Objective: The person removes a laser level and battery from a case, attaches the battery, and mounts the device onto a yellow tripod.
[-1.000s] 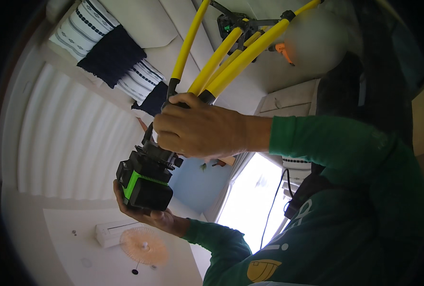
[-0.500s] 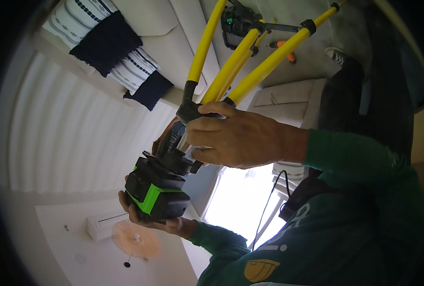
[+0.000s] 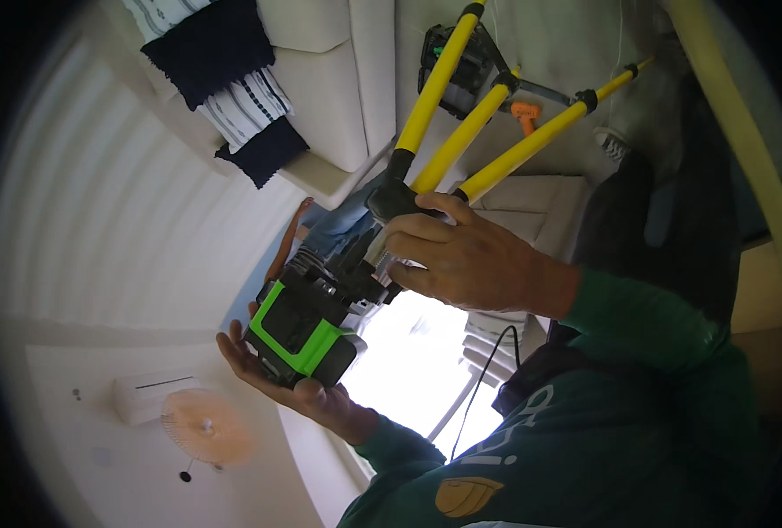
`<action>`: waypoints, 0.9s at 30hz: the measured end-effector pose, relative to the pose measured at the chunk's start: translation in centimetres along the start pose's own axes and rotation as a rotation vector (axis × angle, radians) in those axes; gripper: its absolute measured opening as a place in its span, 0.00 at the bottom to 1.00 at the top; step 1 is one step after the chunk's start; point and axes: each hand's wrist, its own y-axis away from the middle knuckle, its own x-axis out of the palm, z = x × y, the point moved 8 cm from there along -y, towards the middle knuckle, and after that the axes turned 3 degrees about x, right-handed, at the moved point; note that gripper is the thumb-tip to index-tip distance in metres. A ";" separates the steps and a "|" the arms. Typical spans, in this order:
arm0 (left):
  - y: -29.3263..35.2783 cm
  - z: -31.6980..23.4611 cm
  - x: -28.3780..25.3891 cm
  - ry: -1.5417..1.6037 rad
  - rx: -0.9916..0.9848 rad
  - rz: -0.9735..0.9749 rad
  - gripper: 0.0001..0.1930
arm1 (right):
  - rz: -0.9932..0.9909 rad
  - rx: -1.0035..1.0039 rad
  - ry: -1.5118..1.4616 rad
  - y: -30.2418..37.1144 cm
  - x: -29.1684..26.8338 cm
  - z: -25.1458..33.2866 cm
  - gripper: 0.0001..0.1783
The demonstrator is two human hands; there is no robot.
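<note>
My left hand [image 3: 290, 383] cradles a black and green laser level [image 3: 294, 339], with the fingers along its outer edge and the thumb at its lower side. The level sits at the end of a black bracket [image 3: 356, 268] on a yellow tripod [image 3: 461, 132]. Around the column just beyond the tripod's black head [image 3: 392, 198], my right hand [image 3: 470, 260] is closed. Its fingers hide part of the column. Whether the level is fully fastened to the bracket, I cannot tell.
A beige sofa [image 3: 312, 97] holds dark and striped cushions [image 3: 210, 53]. Near the tripod legs lie an open black case [image 3: 461, 66] and an orange tool [image 3: 525, 113]. Another person's arm [image 3: 287, 242] shows behind the bracket. A black cable [image 3: 472, 400] hangs by the bright window [image 3: 413, 352].
The tripod and level have shifted rightward in view, and the level shows a different side. My left fingers have spread a little. The other person's arm shows more.
</note>
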 end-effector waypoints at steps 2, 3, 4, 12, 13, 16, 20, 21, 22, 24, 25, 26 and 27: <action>0.2 -0.2 -0.2 -0.028 -0.114 0.036 0.66 | 0.011 0.017 0.026 -0.1 0.0 -0.1 0.11; 0.2 -0.4 -0.3 -0.050 -0.157 0.070 0.67 | 0.021 0.020 0.037 0.0 0.2 0.1 0.11; 0.2 -0.7 -0.2 -0.070 -0.200 0.106 0.68 | 0.029 0.023 0.049 0.1 0.5 0.2 0.11; -1.0 -0.1 0.4 -0.080 -0.210 0.139 0.77 | 0.018 0.068 0.204 -0.2 1.7 0.5 0.13; -1.0 0.0 0.4 -0.067 -0.208 0.142 0.77 | 0.030 0.061 0.212 -0.3 1.7 0.5 0.13; -0.8 0.0 0.5 -0.048 -0.195 0.157 0.78 | 0.169 0.022 0.188 -0.8 2.0 0.4 0.14; -0.9 0.4 0.5 -0.129 -0.064 0.149 0.78 | 0.246 0.022 0.160 -2.3 0.3 -0.3 0.10; -0.5 0.5 0.5 -0.118 -0.086 0.130 0.78 | 0.257 0.028 0.107 -2.1 0.5 -0.4 0.09; -0.2 0.5 0.5 -0.106 -0.108 0.111 0.79 | 0.268 0.035 0.054 -1.9 0.9 -0.5 0.09; 0.2 0.5 0.6 -0.095 -0.153 0.109 0.79 | 0.264 0.035 0.026 -1.5 1.0 -0.5 0.10; 0.3 0.5 0.5 -0.096 -0.175 0.125 0.79 | 0.250 0.026 0.052 -1.3 0.8 -0.4 0.12; 0.3 0.8 0.6 -0.097 -0.196 0.143 0.79 | 0.234 0.017 0.077 -1.2 0.6 -0.4 0.13; 0.2 0.7 0.4 -0.109 -0.161 0.159 0.78 | 0.231 0.013 0.102 -0.9 0.7 -0.3 0.13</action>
